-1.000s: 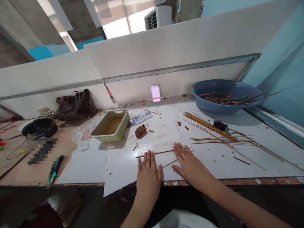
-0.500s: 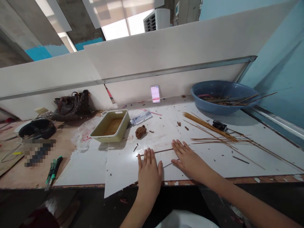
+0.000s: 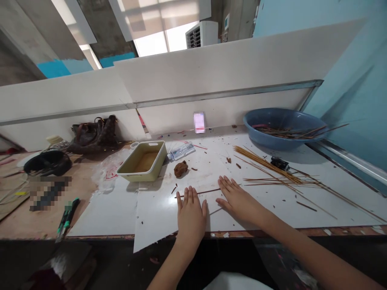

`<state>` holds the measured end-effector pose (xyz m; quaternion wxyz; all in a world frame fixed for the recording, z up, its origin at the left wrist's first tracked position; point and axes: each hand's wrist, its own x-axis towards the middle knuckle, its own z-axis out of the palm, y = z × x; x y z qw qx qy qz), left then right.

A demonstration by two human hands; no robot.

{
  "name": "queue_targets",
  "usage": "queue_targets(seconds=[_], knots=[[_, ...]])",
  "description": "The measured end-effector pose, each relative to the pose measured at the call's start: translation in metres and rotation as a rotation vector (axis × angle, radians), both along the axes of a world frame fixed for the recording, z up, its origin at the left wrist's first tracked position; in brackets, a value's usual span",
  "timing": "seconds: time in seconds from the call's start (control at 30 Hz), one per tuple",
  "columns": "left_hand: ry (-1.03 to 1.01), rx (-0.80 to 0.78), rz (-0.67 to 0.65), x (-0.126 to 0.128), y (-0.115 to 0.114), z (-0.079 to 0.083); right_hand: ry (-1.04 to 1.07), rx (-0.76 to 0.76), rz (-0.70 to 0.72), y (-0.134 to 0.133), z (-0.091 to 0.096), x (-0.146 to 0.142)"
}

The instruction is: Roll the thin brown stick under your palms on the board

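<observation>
My left hand (image 3: 191,215) lies flat, palm down, with its fingertips over a thin dark brown strand (image 3: 208,191) on the white board. On the strand's right part rest the fingers of my right hand (image 3: 238,199), also flat and stretched out. Between the hands the middle of the strand shows; its left tip pokes out beside my left fingers. A brown lump that looks like clay (image 3: 180,169) sits beyond my left hand, with small brown bits around it. To the right lies a bundle of thin tan sticks (image 3: 266,163).
A pale green tub (image 3: 142,177) holding brownish liquid stands at the left. A blue basin (image 3: 284,141) with sticks is at the back right, near a small black object (image 3: 279,163). Green-handled cutters (image 3: 67,217), a brown bag (image 3: 96,137) and a phone-like screen (image 3: 199,122) are also there.
The view has tilted up slightly, so the whole scene sits a little lower. Both hands stay flat on the strand, with hardly any visible shift.
</observation>
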<state>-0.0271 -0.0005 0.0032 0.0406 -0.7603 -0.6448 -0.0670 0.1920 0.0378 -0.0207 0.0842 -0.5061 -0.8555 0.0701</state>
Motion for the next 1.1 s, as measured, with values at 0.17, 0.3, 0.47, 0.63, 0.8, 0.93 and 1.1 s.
queue_targets(seconds=[0.17, 0.3, 0.47, 0.63, 0.8, 0.93, 1.1], knots=[[-0.006, 0.053, -0.045, -0.011, -0.029, -0.014, 0.024, 0.121, 0.007, -0.037, -0.016, 0.004], [-0.001, 0.066, -0.094, -0.019, -0.047, -0.018, 0.05, 0.16, -0.01, -0.065, -0.017, 0.006], [-0.015, 0.041, -0.088, -0.018, -0.048, -0.012, 0.055, 0.196, -0.084, -0.068, -0.011, 0.004], [-0.019, 0.016, -0.077, -0.014, -0.032, -0.009, 0.007, 0.136, -0.012, -0.048, -0.016, -0.006], [-0.02, -0.014, -0.034, -0.007, -0.001, 0.001, -0.044, 0.065, -0.042, -0.008, -0.008, -0.015], [-0.015, 0.007, -0.036, -0.006, -0.009, -0.002, -0.009, 0.114, -0.026, -0.018, -0.012, -0.014], [0.006, 0.07, -0.122, -0.019, -0.048, -0.017, 0.025, 0.19, 0.0, -0.066, -0.026, -0.002]])
